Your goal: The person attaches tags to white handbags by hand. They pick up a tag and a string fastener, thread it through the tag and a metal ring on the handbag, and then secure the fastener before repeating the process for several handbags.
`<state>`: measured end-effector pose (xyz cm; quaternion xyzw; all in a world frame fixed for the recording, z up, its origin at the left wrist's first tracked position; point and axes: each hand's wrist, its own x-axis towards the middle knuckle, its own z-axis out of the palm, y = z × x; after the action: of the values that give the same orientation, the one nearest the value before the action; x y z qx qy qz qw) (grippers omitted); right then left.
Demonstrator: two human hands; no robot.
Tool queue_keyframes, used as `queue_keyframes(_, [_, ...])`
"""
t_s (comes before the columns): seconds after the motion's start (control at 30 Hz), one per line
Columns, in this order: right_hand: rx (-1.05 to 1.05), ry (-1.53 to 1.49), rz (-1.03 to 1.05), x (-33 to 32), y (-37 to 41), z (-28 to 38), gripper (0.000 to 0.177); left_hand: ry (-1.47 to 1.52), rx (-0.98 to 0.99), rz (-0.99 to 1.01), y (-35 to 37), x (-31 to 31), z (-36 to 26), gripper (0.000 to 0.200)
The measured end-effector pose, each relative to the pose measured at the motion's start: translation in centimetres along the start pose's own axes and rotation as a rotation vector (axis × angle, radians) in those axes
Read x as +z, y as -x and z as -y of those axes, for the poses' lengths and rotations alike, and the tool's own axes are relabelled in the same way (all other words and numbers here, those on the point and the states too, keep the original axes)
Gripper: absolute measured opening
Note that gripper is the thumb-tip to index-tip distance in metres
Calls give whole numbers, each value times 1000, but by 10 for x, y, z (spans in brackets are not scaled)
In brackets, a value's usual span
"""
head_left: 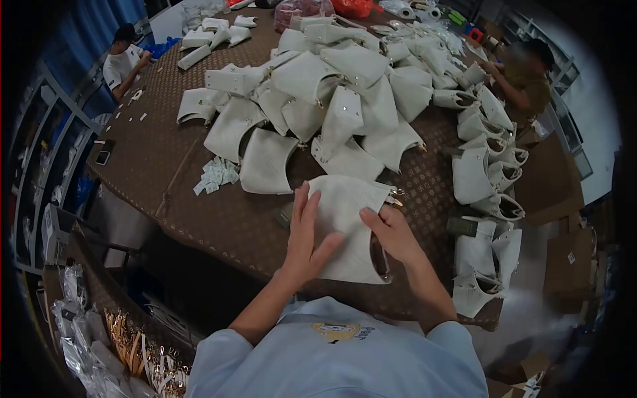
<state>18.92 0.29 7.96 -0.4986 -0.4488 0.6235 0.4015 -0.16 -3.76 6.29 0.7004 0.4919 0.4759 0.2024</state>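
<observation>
A white bag (pixel 342 212) lies at the table's near edge in front of me, its curved opening facing right, with gold-coloured hardware at its upper right corner. My left hand (pixel 307 235) rests against the bag's left side, fingers stretched and thumb apart. At the bag's right edge, my right hand (pixel 395 232) has its thumb on the white surface and its fingers behind the edge, near the hardware. Just beyond the bag rises a large pile of similar white bags (pixel 305 76). Small pale tags (pixel 216 175) lie left of it.
More white bags (pixel 472 176) stand in a row along the table's right side. Two people sit at the far left (pixel 123 63) and far right (pixel 527 76). A phone (pixel 103 157) lies at the left table edge. Straps with metal clips (pixel 142 351) hang at the lower left.
</observation>
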Motion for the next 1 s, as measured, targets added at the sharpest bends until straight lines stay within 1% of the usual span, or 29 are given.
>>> queue_keyframes(0.03, [-163, 410, 81, -17, 20, 4, 25, 78, -40, 53, 2, 11, -3, 66])
queue_keyframes(0.07, [-307, 820, 170, -32, 42, 7, 24, 94, -64, 88, 5, 21, -6, 66])
queue_keyframes(0.1, [-257, 1077, 180, -43, 58, 12, 21, 161, -137, 142, 9, 28, -6, 62])
queue_keyframes(0.13, [-218, 1065, 162, -51, 69, 10, 21, 226, -194, 192, 11, 36, -7, 58])
queue_keyframes(0.2, [-249, 1346, 295, -59, 91, 2, 15, 238, -217, 271, 21, 54, -8, 54])
queue_keyframes(0.23, [-218, 1335, 278, -64, 98, -10, 15, 270, -233, 368, 26, 63, -6, 55])
queue_keyframes(0.27, [-335, 1318, 300, -68, 101, -31, 10, 299, -250, 460, 30, 70, -7, 57])
queue_keyframes(0.3, [-458, 1299, 323, -70, 103, -49, 8, 305, -253, 482, 31, 75, -13, 57])
queue_keyframes(0.33, [-403, 1405, 344, -70, 106, -65, 15, 273, -356, 641, 29, 78, -20, 55])
queue_keyframes(0.37, [-392, 1399, 341, -70, 111, -77, 15, 237, -460, 797, 28, 82, -25, 54])
queue_keyframes(0.4, [-433, 1364, 332, -69, 118, -90, 18, 116, -405, 853, 30, 87, -27, 57])
queue_keyframes(0.43, [-472, 1329, 325, -68, 124, -100, 21, 120, -415, 864, 32, 92, -28, 57])
queue_keyframes(0.47, [-454, 1409, 351, -66, 128, -107, 26, 100, -414, 927, 35, 98, -28, 54])
queue_keyframes(0.5, [-443, 1402, 354, -68, 132, -110, 26, 79, -410, 991, 37, 104, -27, 51])
queue_keyframes(0.53, [-405, 1373, 389, -71, 133, -111, 25, 80, -413, 996, 38, 109, -24, 51])
queue_keyframes(0.6, [-367, 1344, 426, -77, 134, -111, 24, -134, -341, 977, 39, 119, -16, 42])
queue_keyframes(0.67, [-199, 1222, 408, -82, 134, -108, 20, -129, -367, 949, 34, 126, -15, 40])
queue_keyframes(0.7, [-203, 1226, 414, -86, 131, -99, 20, -126, -389, 919, 32, 129, -15, 38])
queue_keyframes(0.73, [-26, 1151, 442, -91, 128, -83, 21, -127, -392, 911, 34, 132, -15, 38])
queue_keyframes(0.77, [149, 1071, 467, -96, 124, -70, 24, -61, -424, 751, 38, 136, -14, 38])
queue_keyframes(0.8, [144, 1074, 474, -102, 119, -60, 24, 3, -453, 592, 41, 139, -15, 39])
queue_keyframes(0.83, [183, 924, 326, -107, 114, -51, 30, -1, -456, 583, 41, 142, -16, 39])
queue_keyframes(0.87, [223, 769, 183, -111, 111, -47, 37, 220, -625, 524, 43, 143, -17, 43])
queue_keyframes(0.9, [221, 770, 195, -112, 109, -48, 37, 443, -787, 454, 44, 145, -19, 48])
queue_keyframes(0.93, [-87, 935, 131, -112, 106, -48, 36, 439, -792, 442, 43, 148, -23, 48])
queue_keyframes(0.97, [-403, 1081, 63, -112, 104, -49, 35, 578, -832, 382, 42, 151, -30, 52])
queue_keyframes(1.0, [-408, 1076, 75, -112, 101, -49, 35, 717, -869, 319, 43, 153, -35, 58])
